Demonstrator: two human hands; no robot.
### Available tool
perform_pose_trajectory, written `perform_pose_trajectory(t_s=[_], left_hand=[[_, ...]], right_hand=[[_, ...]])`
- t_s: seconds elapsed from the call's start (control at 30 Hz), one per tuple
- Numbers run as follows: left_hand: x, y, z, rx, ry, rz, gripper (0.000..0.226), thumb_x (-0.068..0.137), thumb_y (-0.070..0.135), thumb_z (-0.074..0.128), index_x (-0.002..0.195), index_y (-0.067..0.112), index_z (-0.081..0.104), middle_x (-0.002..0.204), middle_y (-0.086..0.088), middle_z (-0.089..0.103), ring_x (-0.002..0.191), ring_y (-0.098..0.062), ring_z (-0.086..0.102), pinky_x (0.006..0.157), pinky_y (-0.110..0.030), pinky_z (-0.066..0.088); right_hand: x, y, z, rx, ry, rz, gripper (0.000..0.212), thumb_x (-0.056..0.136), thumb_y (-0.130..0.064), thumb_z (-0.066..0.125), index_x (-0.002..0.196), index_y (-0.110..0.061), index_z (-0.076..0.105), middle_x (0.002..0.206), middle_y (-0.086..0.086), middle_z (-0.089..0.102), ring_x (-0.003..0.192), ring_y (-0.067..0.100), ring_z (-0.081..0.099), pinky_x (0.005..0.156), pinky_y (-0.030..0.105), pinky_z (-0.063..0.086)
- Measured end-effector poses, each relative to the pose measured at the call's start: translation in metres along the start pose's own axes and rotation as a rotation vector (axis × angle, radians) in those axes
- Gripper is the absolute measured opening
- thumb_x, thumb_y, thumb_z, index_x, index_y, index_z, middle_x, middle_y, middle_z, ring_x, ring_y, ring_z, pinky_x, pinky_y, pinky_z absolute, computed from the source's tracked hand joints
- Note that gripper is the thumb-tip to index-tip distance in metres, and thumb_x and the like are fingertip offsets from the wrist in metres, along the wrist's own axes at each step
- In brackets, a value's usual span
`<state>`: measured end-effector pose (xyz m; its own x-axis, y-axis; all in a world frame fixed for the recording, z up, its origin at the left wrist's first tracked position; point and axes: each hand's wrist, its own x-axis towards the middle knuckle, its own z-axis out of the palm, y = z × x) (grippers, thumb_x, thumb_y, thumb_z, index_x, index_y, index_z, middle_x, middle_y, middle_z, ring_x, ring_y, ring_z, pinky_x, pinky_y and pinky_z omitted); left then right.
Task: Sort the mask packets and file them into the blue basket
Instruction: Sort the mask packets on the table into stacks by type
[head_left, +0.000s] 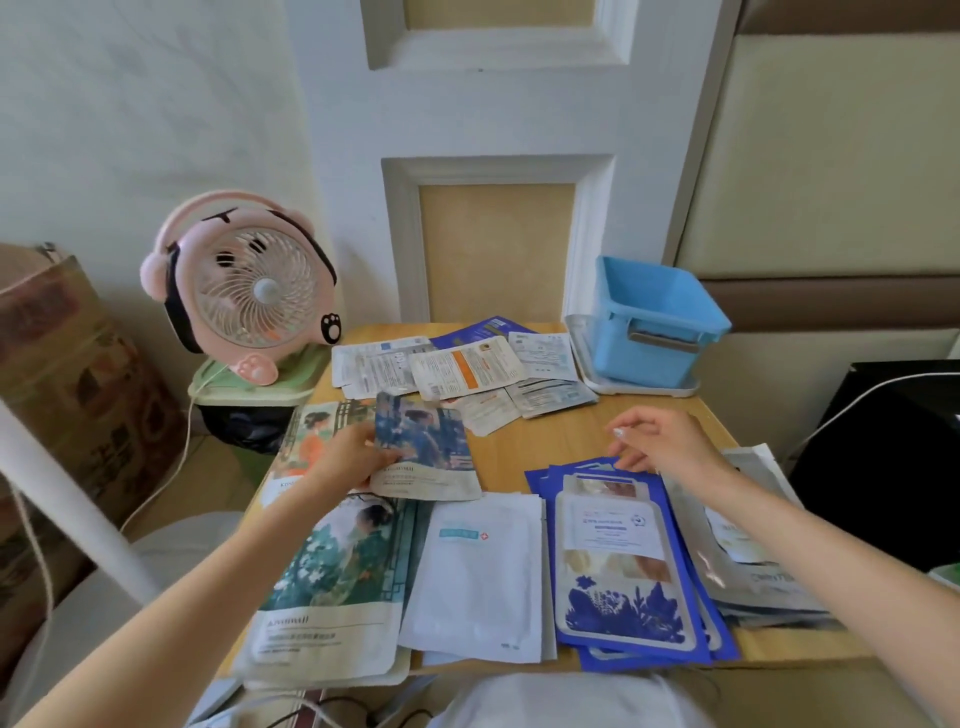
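Painted mask packet (427, 441) being pinched in left hand (353, 460)
Blue basket (641, 358) being kept far-right, nearer the relaxed, empty right hand (662, 441)

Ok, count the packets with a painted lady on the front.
3: an orange one at far left, a blue one in the left hand, a green one nearest; more may lie beneath it.
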<state>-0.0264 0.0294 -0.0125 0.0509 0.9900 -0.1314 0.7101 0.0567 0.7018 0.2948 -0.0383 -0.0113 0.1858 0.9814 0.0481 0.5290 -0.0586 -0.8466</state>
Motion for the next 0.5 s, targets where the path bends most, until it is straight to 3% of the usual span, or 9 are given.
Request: perform_pose_trajectory(t_s=[0.07, 0.13, 0.2, 0.27, 0.33, 0.43, 0.5], left_hand=[[0.009, 0.002, 0.000, 0.277, 0.031, -0.030, 0.023, 0.087, 0.030, 0.063, 0.103, 0.015, 0.057, 0.089, 0.001, 0.063, 0.063, -0.008, 0.053, 0.051, -0.016, 0.037], [0.016, 0.003, 0.002, 0.540, 0.085, -0.023, 0.043, 0.085, 0.039, 0.063, 0.114, 0.010, 0.050, 0.104, -0.005, 0.064, 0.080, -0.018, 0.059, 0.062, -0.024, 0.039], [0.022, 0.005, 0.005, 0.807, 0.194, 0.075, 0.058, 0.084, 0.044, 0.063, 0.123, 0.008, 0.041, 0.110, -0.008, 0.060, 0.094, -0.022, 0.058, 0.069, -0.029, 0.043], [0.029, 0.007, 0.008, 0.928, 0.259, 0.271, 0.067, 0.080, 0.053, 0.062, 0.128, 0.013, 0.039, 0.123, -0.007, 0.050, 0.110, -0.022, 0.049, 0.088, -0.032, 0.042], [0.034, 0.008, 0.009, 0.922, 0.064, 0.409, 0.076, 0.078, 0.061, 0.056, 0.140, 0.024, 0.033, 0.144, -0.004, 0.035, 0.131, -0.023, 0.033, 0.109, -0.040, 0.028], [0.039, 0.003, 0.011, 0.877, -0.339, 0.310, 0.084, 0.083, 0.064, 0.047, 0.150, 0.031, 0.008, 0.159, 0.002, 0.005, 0.145, -0.023, 0.010, 0.117, -0.048, 0.013], [0.044, -0.005, 0.014, 0.859, -0.363, 0.296, 0.086, 0.084, 0.064, 0.045, 0.149, 0.031, 0.000, 0.159, 0.003, -0.004, 0.146, -0.023, 0.006, 0.117, -0.047, 0.015]], right_hand=[[0.018, -0.005, 0.013, -0.114, -0.015, -0.014, 0.016, 0.091, -0.009, 0.055, 0.086, -0.021, 0.064, 0.088, 0.006, 0.071, 0.075, 0.015, 0.067, 0.069, 0.026, 0.054], [0.042, -0.011, 0.029, -0.273, -0.034, -0.053, 0.014, 0.089, -0.012, 0.059, 0.092, -0.024, 0.066, 0.099, 0.002, 0.070, 0.088, 0.013, 0.064, 0.084, 0.031, 0.052], [0.063, -0.021, 0.047, -0.395, -0.117, -0.109, 0.024, 0.086, -0.018, 0.062, 0.110, -0.024, 0.064, 0.118, -0.002, 0.065, 0.107, 0.014, 0.059, 0.097, 0.033, 0.046], [0.075, -0.033, 0.070, -0.499, -0.247, -0.160, 0.045, 0.085, -0.027, 0.064, 0.128, -0.023, 0.053, 0.136, -0.001, 0.052, 0.126, 0.018, 0.047, 0.105, 0.035, 0.038], [0.085, -0.040, 0.093, -0.604, -0.354, -0.205, 0.066, 0.083, -0.041, 0.065, 0.140, -0.021, 0.039, 0.149, 0.000, 0.036, 0.137, 0.020, 0.032, 0.112, 0.038, 0.029], [0.103, -0.035, 0.117, -0.685, -0.425, -0.171, 0.088, 0.078, -0.057, 0.063, 0.148, -0.022, 0.022, 0.158, 0.002, 0.011, 0.145, 0.020, 0.012, 0.117, 0.040, 0.015], [0.115, -0.029, 0.125, -0.714, -0.385, -0.154, 0.088, 0.078, -0.061, 0.060, 0.148, -0.024, 0.022, 0.158, 0.002, 0.010, 0.145, 0.021, 0.014, 0.116, 0.040, 0.017]])
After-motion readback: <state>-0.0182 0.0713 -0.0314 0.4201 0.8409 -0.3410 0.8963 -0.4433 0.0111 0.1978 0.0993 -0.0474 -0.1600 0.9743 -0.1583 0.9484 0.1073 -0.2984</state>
